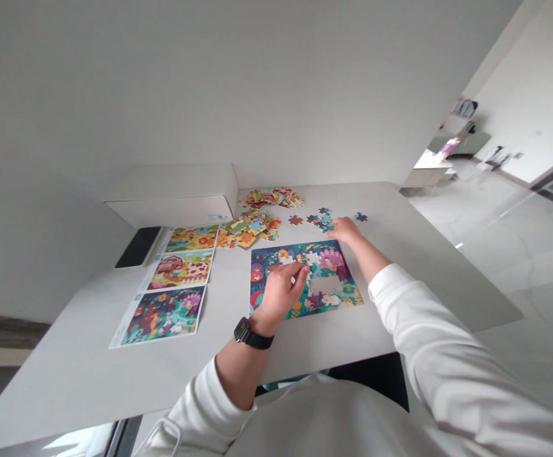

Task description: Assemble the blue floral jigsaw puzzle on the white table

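Observation:
A partly assembled colourful jigsaw puzzle point(305, 276) lies on the white table point(66, 374) in front of me. My left hand point(283, 289), with a black watch on its wrist, rests on the puzzle, fingers curled and pinched at a gap in the picture; what they hold is too small to name. My right hand point(345, 230) reaches past the puzzle's far edge to a few loose blue pieces point(321, 221), fingers bent down over them. Whether it grips one is hidden.
Two heaps of loose pieces point(250, 228) lie behind the puzzle. A printed sheet with three reference pictures point(174, 282) lies to the left, a black phone point(138, 247) beyond it, and a white box point(176, 197) against the wall. One stray piece point(360, 216) sits far right.

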`<state>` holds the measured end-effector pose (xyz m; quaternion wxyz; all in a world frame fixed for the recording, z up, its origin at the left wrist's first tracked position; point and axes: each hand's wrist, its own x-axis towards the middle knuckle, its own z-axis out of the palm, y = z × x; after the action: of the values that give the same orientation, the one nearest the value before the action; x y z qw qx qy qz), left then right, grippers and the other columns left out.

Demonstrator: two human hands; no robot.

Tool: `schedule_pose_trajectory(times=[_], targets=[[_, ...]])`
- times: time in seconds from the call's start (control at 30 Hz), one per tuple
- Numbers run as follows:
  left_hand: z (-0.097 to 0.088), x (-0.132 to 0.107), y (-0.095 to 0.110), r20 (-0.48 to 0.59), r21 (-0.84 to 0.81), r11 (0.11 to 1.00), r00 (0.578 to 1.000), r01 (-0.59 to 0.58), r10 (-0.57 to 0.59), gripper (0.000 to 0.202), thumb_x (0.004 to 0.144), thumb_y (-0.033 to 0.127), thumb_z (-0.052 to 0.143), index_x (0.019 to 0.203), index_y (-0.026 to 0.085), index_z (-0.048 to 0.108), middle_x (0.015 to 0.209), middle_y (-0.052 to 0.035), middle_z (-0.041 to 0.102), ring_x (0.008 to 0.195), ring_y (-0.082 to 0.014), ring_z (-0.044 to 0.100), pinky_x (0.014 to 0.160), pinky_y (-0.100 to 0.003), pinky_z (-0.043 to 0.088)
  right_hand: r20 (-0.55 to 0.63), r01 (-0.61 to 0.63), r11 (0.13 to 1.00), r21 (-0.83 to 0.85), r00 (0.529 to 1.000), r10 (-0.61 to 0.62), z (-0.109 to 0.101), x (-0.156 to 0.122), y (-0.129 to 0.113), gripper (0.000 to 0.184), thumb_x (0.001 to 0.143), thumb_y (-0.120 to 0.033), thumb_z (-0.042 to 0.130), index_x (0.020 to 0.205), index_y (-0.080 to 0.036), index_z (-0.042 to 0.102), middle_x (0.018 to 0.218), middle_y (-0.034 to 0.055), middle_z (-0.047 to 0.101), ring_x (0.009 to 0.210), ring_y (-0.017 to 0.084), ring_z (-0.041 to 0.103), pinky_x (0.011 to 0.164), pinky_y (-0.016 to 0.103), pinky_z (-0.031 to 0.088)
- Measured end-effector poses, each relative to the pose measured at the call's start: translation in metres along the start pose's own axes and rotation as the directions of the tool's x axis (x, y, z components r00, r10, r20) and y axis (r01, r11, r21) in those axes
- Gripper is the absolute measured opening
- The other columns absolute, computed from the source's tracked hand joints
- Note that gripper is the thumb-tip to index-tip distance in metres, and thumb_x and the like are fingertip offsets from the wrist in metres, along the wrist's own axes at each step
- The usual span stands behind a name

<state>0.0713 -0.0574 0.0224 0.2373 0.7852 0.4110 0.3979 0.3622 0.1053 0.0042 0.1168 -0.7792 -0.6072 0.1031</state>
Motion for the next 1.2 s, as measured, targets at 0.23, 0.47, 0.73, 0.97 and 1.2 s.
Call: schedule_pose_trajectory(times=[0.23,0.47,0.73,0.97,1.2], targets=[[0.000,-0.001,-0.003,0.005,-0.005,1.000,1.000,0.002,-0.002,0.039,0.114,0.044,0.049,0.088,0.022,0.070,0.072,-0.0013,0.069,0.066,-0.0155,0.063,0.070,-0.028,0.044,-0.005,0.027,0.998,-0.054,1.000,-0.027,-0.010,-0.003,0.007,0.042,0.079,-0.035,0.090,0.116,-0.018,0.079,0.130,0.0174,0.078,0.115,0.030,0.076,0.097,0.033,0.057],[0.000,-0.002,-0.002,0.043,-0.018,0.997,0.997,-0.069,0.069,0.042,0.115,0.044,0.045,0.091,0.022,0.071,0.074,-0.0024,0.070,0.070,-0.0170,0.066,0.073,-0.030,0.046,-0.099,-0.130,0.949,0.289,0.981,0.164,-0.018,-0.013,0.027,0.031,0.078,-0.026,0.082,0.102,-0.021,0.063,0.104,0.0109,0.079,0.104,0.029,0.076,0.088,0.034,0.055],[0.000,0.000,-0.001,-0.043,-0.133,0.989,0.997,0.063,-0.070,0.034,0.112,0.047,0.052,0.099,0.023,0.072,0.079,-0.0016,0.073,0.071,-0.0160,0.068,0.073,-0.028,0.050,-0.105,0.105,0.461,0.881,0.994,-0.026,-0.036,-0.063,0.006,0.048,0.075,-0.050,0.087,0.104,-0.026,0.058,0.091,0.0000,0.073,0.079,0.018,0.071,0.070,0.029,0.053],[0.008,0.008,-0.010,-0.153,-0.331,0.924,0.955,0.192,-0.253,0.034,0.103,0.051,0.067,0.121,0.022,0.068,0.093,-0.0040,0.075,0.077,-0.0149,0.068,0.068,-0.025,0.051,-0.216,0.301,0.391,0.870,0.945,-0.247,-0.014,-0.146,-0.036,0.049,0.083,-0.061,0.083,0.115,-0.028,0.068,0.093,0.0010,0.073,0.085,0.021,0.070,0.078,0.034,0.058],[0.013,0.011,-0.026,-0.055,-0.305,0.910,0.948,0.282,-0.312,0.028,0.094,0.046,0.078,0.104,0.021,0.072,0.084,-0.0023,0.073,0.077,-0.0160,0.067,0.069,-0.026,0.050,-0.109,0.275,0.425,0.863,0.920,-0.375,0.009,-0.158,-0.048,0.055,0.083,-0.071,0.080,0.113,-0.026,0.070,0.090,0.0020,0.075,0.084,0.020,0.070,0.077,0.032,0.056]])
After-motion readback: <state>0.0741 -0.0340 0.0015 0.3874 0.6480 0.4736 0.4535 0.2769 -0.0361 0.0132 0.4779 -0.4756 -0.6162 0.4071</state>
